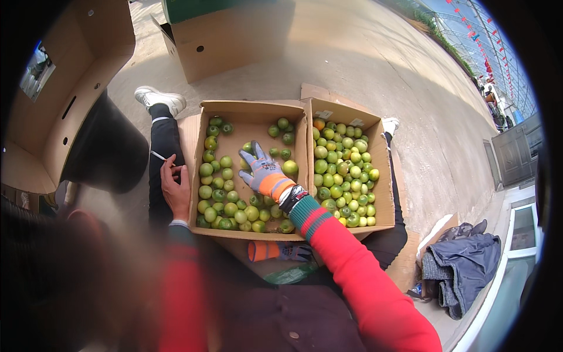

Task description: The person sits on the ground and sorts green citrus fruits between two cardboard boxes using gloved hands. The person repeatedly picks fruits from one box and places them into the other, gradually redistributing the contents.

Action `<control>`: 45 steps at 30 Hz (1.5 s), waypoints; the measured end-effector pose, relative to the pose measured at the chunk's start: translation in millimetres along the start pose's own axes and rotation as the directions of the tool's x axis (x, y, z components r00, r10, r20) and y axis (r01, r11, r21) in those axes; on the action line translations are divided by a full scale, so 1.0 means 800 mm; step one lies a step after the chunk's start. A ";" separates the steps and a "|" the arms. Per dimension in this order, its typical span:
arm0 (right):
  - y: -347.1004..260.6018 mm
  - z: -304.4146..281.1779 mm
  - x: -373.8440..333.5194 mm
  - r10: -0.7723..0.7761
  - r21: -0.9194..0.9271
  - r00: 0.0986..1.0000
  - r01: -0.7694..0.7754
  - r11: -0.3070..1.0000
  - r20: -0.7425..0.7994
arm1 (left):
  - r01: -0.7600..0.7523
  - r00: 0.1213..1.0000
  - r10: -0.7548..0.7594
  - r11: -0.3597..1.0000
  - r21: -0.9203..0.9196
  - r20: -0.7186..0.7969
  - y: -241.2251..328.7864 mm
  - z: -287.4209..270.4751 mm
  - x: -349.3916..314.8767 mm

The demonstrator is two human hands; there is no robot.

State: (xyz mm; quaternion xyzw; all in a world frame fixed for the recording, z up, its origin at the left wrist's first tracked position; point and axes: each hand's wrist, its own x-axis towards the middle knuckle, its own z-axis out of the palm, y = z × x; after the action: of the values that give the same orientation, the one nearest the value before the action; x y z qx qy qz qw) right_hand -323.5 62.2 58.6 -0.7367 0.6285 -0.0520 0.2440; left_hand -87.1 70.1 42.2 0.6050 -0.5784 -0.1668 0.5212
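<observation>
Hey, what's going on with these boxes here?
A person's gloved right hand is spread among mostly green tomatoes in the left box; whether it grips one isn't clear. The bare left hand, beside that box, holds what looks like a cigarette. The left box shows bare bottom, while the right box is more densely filled.

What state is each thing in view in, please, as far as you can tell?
Cigarette: held, cannot tell if lit
Left hand: bare, holding it
Right hand: gloved, fingers spread
Tomatoes: mostly green, a few orange-tinged
Left box: open, partly filled
Right box: open, more densely filled
Spare glove: unworn
Dark clothing: heaped, crumpled
</observation>
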 end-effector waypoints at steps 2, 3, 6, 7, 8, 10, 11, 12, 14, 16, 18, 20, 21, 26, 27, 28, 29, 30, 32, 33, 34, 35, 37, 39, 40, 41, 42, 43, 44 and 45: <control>-0.011 0.006 -0.029 -0.150 0.010 0.983 0.150 0.989 0.102 | -0.016 1.000 0.016 1.000 0.026 -0.002 -0.005 -0.004 -0.001; -0.016 0.010 -0.040 -0.230 -0.020 0.963 0.236 0.972 0.142 | -0.025 1.000 0.025 0.999 0.043 -0.005 -0.006 -0.006 -0.001; -0.017 -0.004 -0.058 -0.286 -0.127 0.953 0.272 0.954 -0.104 | 0.002 1.000 -0.002 0.999 0.036 -0.006 -0.008 -0.008 0.000; -0.018 -0.011 -0.060 -0.278 -0.185 0.940 0.243 0.952 -0.198 | 0.015 1.000 -0.014 0.999 0.036 -0.006 -0.009 -0.011 0.000; -0.017 -0.017 -0.060 -0.198 -0.326 0.950 0.112 0.939 -0.242 | 0.008 1.000 -0.008 0.999 0.054 -0.006 -0.011 -0.015 -0.001; 0.005 -0.028 -0.049 0.006 -0.606 0.997 -0.049 0.794 -0.073 | -0.012 1.000 0.012 0.998 0.070 -0.001 -0.012 -0.013 0.000; 0.013 -0.027 -0.044 0.133 -0.737 0.990 -0.062 0.673 0.038 | -0.010 1.000 0.010 0.998 0.064 -0.004 -0.012 -0.012 0.001; 0.026 -0.021 -0.044 0.110 -0.759 0.994 -0.065 0.648 0.009 | -0.008 1.000 0.008 0.999 0.049 0.000 -0.011 -0.002 0.000; 0.033 -0.010 -0.036 0.152 -0.768 0.988 -0.069 0.636 0.038 | -0.013 1.000 0.013 0.999 0.038 -0.004 -0.001 0.003 -0.001; 0.023 -0.011 -0.040 0.093 -0.736 0.995 -0.084 0.672 -0.029 | -0.009 1.000 0.010 0.999 0.054 -0.005 -0.008 -0.006 0.000; 0.022 -0.029 -0.055 0.003 -0.638 0.990 -0.092 0.765 -0.139 | 0.006 1.000 -0.006 0.999 0.046 -0.004 -0.005 -0.006 -0.002; 0.007 -0.059 -0.084 -0.038 -0.440 0.964 -0.085 0.894 -0.264 | 0.013 1.000 -0.013 0.998 0.062 -0.004 -0.010 -0.012 -0.004; 0.001 -0.078 -0.100 -0.042 -0.372 0.944 -0.088 0.924 -0.329 | 0.018 1.000 -0.018 0.998 0.066 -0.006 -0.010 -0.014 -0.004; 0.072 -0.117 -0.130 0.086 -0.278 0.718 -0.373 0.885 -0.691 | 0.000 1.000 0.001 0.999 0.051 -0.009 -0.005 -0.011 -0.002; 0.075 -0.120 -0.126 0.150 -0.282 0.708 -0.454 0.845 -0.690 | 0.003 1.000 -0.002 0.999 0.045 -0.010 -0.004 -0.009 -0.001; 0.073 -0.116 -0.119 0.083 -0.233 0.653 -0.382 0.894 -0.752 | 0.006 1.000 -0.006 0.999 0.039 -0.012 -0.004 -0.007 -0.001; 0.068 -0.109 -0.114 0.000 -0.256 0.642 -0.305 0.917 -0.766 | 0.009 1.000 -0.009 0.999 0.035 -0.013 -0.003 -0.006 -0.001; 0.048 -0.105 -0.104 -0.120 -0.276 0.666 -0.134 0.952 -0.736 | 0.007 1.000 -0.006 0.999 0.033 -0.016 -0.005 -0.006 -0.003; 0.009 -0.077 -0.072 -0.233 -0.310 0.782 0.054 0.949 -0.578 | -0.007 1.000 0.008 0.999 0.041 -0.025 -0.010 -0.015 -0.002; 0.007 -0.060 -0.052 -0.249 -0.358 0.825 0.061 0.932 -0.507 | 0.001 1.000 -0.001 1.000 0.030 -0.014 -0.006 -0.007 -0.001; -0.003 -0.049 -0.034 -0.211 -0.389 0.892 0.043 0.920 -0.400 | 0.008 1.000 -0.007 1.000 0.027 -0.009 -0.002 -0.004 -0.001; -0.008 -0.037 -0.016 -0.182 -0.440 0.928 0.022 0.898 -0.325 | 0.012 1.000 -0.012 1.000 0.027 -0.006 0.000 -0.003 0.001; -0.018 -0.009 0.015 -0.182 -0.528 0.953 0.028 0.849 -0.243 | -0.007 1.000 0.007 0.997 0.079 -0.002 -0.003 -0.010 0.001; -0.020 0.006 0.033 -0.073 -0.559 0.997 0.055 0.827 -0.011 | -0.009 1.000 0.009 0.996 0.089 0.001 -0.002 -0.012 -0.001; -0.020 0.014 0.033 -0.087 -0.547 0.993 0.028 0.837 -0.082 | 0.017 1.000 -0.018 0.999 0.047 0.007 -0.001 -0.011 -0.001; -0.017 0.018 0.034 -0.069 -0.561 0.996 0.026 0.827 -0.056 | 0.004 1.000 -0.005 0.999 0.051 0.008 0.000 -0.009 0.000; -0.022 0.017 0.033 -0.056 -0.575 0.998 0.033 0.817 -0.023 | -0.003 1.000 0.002 0.998 0.058 0.004 -0.001 -0.009 -0.001; -0.026 0.016 0.029 -0.041 -0.589 0.999 0.038 0.807 0.009 | -0.011 1.000 0.011 0.998 0.065 0.003 -0.002 -0.009 -0.002; -0.028 0.017 0.026 -0.061 -0.584 0.998 0.046 0.810 -0.006 | -0.005 1.000 0.005 0.997 0.077 -0.001 -0.003 -0.011 -0.003; -0.024 0.017 0.015 -0.078 -0.525 0.995 0.034 0.851 -0.062 | 0.000 1.000 0.000 0.997 0.072 0.001 0.000 -0.009 -0.002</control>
State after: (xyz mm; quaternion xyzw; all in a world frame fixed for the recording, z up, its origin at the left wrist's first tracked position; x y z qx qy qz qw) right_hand -298.5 56.3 52.5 -0.7904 0.6068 0.0839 0.0073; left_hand -81.8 74.5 44.3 0.6233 -0.5843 -0.1461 0.4987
